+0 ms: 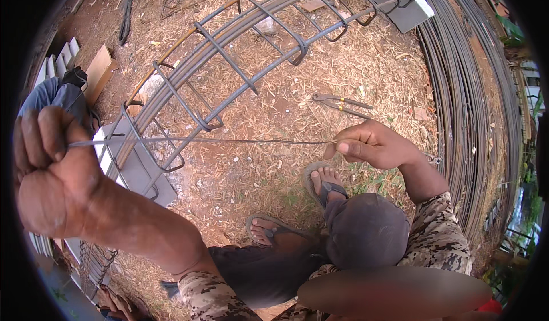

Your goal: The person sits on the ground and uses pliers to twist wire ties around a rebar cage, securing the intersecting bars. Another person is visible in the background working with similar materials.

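Sleeves: camouflage, brown and tan, pushed up both forearms | trousers: dark | feet: grey flip-flop sandals (323,185)

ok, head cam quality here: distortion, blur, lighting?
Head view: strong fisheye, the rebar cage and bar stack bow toward the black vignetted rim; left hand looms large; a smeared patch sits at bottom centre; daylight soft, wire sharp.

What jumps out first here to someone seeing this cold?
A thin wire stretched taut between the left hand, fisted at the left edge, and the right hand, pinching it at centre right. Behind it, a rebar cage lies across the leaf-strewn ground, with pincers just above the right hand and a rebar bundle along the right.
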`<state>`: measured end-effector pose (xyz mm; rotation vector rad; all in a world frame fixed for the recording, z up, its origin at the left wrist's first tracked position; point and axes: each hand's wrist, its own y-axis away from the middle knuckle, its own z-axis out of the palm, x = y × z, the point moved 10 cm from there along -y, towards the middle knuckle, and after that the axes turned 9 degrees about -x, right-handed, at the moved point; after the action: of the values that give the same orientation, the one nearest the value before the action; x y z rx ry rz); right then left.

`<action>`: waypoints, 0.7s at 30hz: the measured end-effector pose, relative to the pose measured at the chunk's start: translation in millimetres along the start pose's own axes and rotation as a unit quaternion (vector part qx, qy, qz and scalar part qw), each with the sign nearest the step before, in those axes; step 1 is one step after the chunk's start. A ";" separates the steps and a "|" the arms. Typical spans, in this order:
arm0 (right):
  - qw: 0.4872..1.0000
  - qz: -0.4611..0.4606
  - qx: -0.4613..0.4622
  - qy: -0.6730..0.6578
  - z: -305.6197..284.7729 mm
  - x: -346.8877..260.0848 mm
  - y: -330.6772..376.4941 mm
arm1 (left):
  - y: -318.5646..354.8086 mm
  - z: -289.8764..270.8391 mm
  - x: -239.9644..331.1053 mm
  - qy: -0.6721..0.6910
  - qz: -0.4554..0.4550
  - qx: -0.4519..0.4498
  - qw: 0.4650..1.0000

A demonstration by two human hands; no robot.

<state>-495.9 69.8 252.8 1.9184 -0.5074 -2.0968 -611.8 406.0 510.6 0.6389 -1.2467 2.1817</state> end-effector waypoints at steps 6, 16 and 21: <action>0.978 0.178 0.035 0.099 -7.6 168.6 85.0 | 160.5 -22.3 -238.6 0.069 -0.203 0.304 0.928; 0.971 -0.075 0.211 0.089 -44.4 53.1 -37.1 | 240.7 60.4 -361.8 0.129 -0.338 0.267 0.893; 0.966 -0.038 0.234 -0.099 1.6 109.8 -50.8 | 241.5 26.7 -341.2 0.112 -0.323 0.304 0.889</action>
<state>-506.0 70.6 132.3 1.9885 -1.0718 -2.3979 -514.6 205.0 156.1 0.8595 -0.1416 1.9489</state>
